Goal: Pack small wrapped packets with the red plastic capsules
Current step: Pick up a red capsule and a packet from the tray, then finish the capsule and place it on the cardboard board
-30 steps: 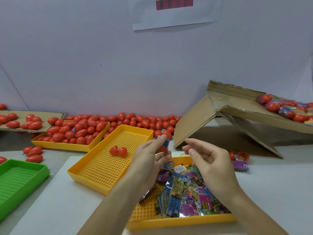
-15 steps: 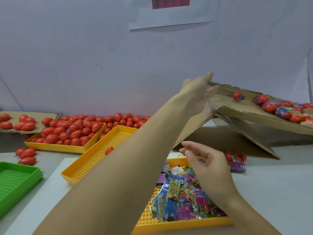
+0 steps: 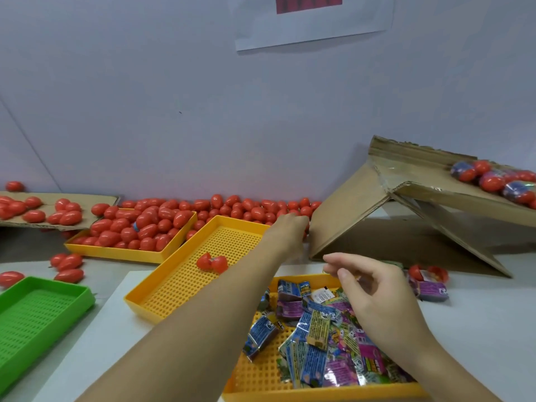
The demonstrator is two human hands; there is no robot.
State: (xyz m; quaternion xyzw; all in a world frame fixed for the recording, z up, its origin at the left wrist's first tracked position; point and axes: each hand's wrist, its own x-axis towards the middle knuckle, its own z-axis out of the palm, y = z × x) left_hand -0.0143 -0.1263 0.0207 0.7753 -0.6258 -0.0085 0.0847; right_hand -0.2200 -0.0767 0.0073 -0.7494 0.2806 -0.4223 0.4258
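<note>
Loose red capsules (image 3: 246, 207) lie in a row along the wall. My left hand (image 3: 290, 232) reaches out to the right end of that row, beside the cardboard flap; its fingertips are hidden behind the hand. My right hand (image 3: 374, 294) hovers with loosely curled fingers and holds nothing, just above the wrapped packets (image 3: 316, 332) heaped in the near yellow tray (image 3: 319, 394). An opened red capsule (image 3: 211, 262) lies in the middle yellow tray (image 3: 162, 300). Filled capsules (image 3: 493, 181) sit on the cardboard ramp (image 3: 420, 175) at the right.
A yellow tray (image 3: 116, 252) full of red capsules stands at the back left, with a cardboard sheet (image 3: 95, 198) of capsules behind it. A green tray (image 3: 34, 314) sits at the near left. An opened capsule (image 3: 429, 272) and a purple packet (image 3: 433, 291) lie on the table at right.
My left hand has left the cardboard ramp, where a filled capsule rolled off, and has dropped to the capsule row by the wall. My right hand has stayed over the packets.
</note>
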